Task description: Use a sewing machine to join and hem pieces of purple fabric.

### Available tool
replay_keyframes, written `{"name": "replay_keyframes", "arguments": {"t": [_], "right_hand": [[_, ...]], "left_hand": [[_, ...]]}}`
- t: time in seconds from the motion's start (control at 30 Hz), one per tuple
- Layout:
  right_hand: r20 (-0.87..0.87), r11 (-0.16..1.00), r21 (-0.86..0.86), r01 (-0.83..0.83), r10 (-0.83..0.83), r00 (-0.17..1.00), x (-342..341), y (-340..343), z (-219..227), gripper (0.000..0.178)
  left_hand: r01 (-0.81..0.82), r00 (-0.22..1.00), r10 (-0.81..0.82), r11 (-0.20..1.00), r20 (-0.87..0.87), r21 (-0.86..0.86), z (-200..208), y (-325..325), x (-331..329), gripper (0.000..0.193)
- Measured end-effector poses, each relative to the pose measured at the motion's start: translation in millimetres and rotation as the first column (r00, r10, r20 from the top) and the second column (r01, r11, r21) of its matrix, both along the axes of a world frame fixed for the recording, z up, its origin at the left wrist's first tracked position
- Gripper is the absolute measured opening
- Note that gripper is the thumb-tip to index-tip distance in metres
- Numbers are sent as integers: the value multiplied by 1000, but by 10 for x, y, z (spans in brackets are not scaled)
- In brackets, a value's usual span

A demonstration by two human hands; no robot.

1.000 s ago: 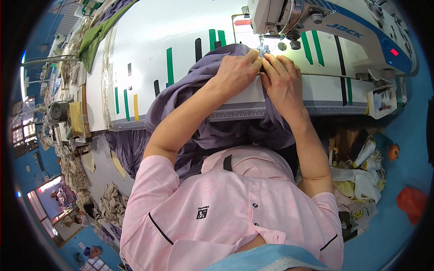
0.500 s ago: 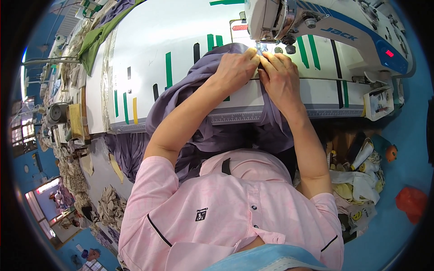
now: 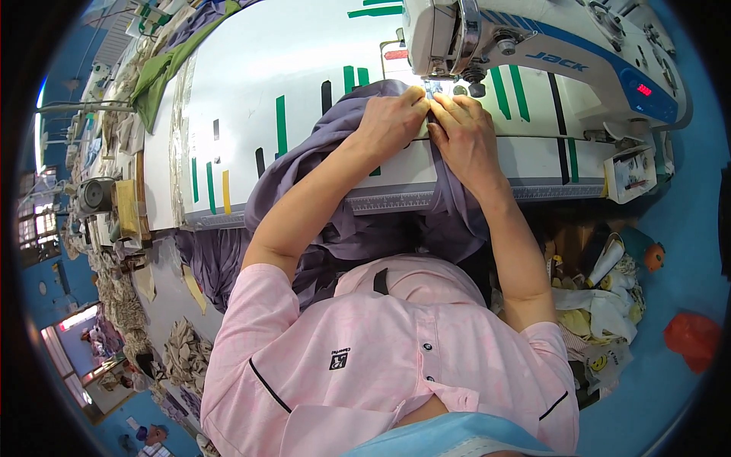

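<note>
Both my hands are at the needle area of a white and blue sewing machine (image 3: 525,46). My left hand (image 3: 392,122) pinches purple fabric (image 3: 327,129), its fingertips just in front of the presser foot (image 3: 434,87). Close beside it, my right hand (image 3: 466,137) has its fingers together and pressed down on the same cloth. The fabric drapes from under my hands over the table's front edge and hangs in folds toward my lap. The edge right at the needle is mostly hidden by my fingers.
A ruler strip (image 3: 396,200) runs along the front edge of the white table (image 3: 244,84), which carries green, black and yellow tape marks. An open white box (image 3: 632,175) is fixed at the right end. Green cloth (image 3: 156,84) lies far left; scraps (image 3: 598,305) fill a container at lower right.
The view has shifted slightly, so the machine and table sit a little differently. Both hands stay at the needle with the purple fabric, nearly unmoved.
</note>
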State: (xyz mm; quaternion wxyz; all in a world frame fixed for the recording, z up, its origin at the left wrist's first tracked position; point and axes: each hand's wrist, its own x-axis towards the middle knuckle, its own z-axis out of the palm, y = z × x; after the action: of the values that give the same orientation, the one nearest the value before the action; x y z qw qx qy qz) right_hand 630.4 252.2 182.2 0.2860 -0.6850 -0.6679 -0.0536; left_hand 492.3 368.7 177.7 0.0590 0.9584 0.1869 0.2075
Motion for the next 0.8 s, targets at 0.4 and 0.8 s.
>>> {"name": "replay_keyframes", "arguments": {"t": [0.4, 0.8], "right_hand": [[34, 1000, -8, 14, -13, 999, 35, 105, -5, 38], [-66, 997, 61, -40, 44, 997, 101, -189, -16, 35]], "left_hand": [[-34, 999, 35, 999, -2, 37, -62, 87, 67, 14], [-46, 999, 46, 999, 10, 3, 36, -103, -73, 29]]}}
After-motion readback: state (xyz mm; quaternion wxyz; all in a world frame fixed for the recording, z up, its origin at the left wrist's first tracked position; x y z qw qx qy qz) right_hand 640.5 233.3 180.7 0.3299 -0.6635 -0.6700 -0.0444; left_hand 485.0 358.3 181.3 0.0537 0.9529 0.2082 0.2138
